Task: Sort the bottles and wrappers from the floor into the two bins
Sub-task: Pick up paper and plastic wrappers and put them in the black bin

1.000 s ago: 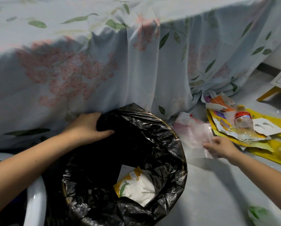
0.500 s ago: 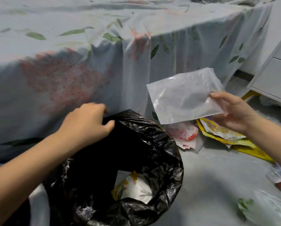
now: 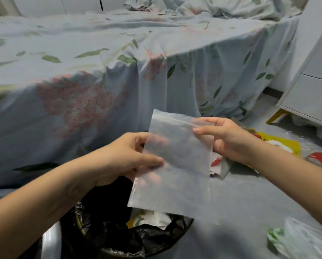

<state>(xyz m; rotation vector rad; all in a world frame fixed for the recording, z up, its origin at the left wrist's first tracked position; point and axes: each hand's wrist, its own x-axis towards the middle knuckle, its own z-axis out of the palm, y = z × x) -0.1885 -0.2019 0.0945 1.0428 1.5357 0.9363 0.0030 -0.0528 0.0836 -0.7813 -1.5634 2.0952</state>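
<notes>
Holding a clear zip bag [image 3: 177,165] over the black-lined bin [image 3: 152,238], both hands are engaged. The left edge of the bag is pinched by the left hand [image 3: 126,159], thumb in front, fingers seen blurred through the film behind. The top right corner near the zip strip is pinched by the right hand [image 3: 225,139]. The bag hangs upright, slightly tilted, its lower edge just above the bin opening, where a white and yellow wrapper [image 3: 152,219] is already lying.

Step judged: wrapper drop into the lined bin. To be done well, the bag should be lowered until its bottom edge is inside the rim, then both pinches released together; thin film is light and likely to drift or cling to fingers, so a drop from height could miss. A quick crumple first would help. The liner should not be dragged inward.

More litter is left on the floor [image 3: 250,199]: a yellow packet [image 3: 279,144] with red chilli pictures to the right, a green and clear bag [image 3: 294,240] at lower right. A white rim [image 3: 50,240], possibly the second bin, is seen at lower left; it cannot be confirmed. No bottles are visible.

Writing: none readable. The held bag is plain, unprinted. Print on the yellow packet is too small and blurred to be read; no brand is identifiable.
</notes>
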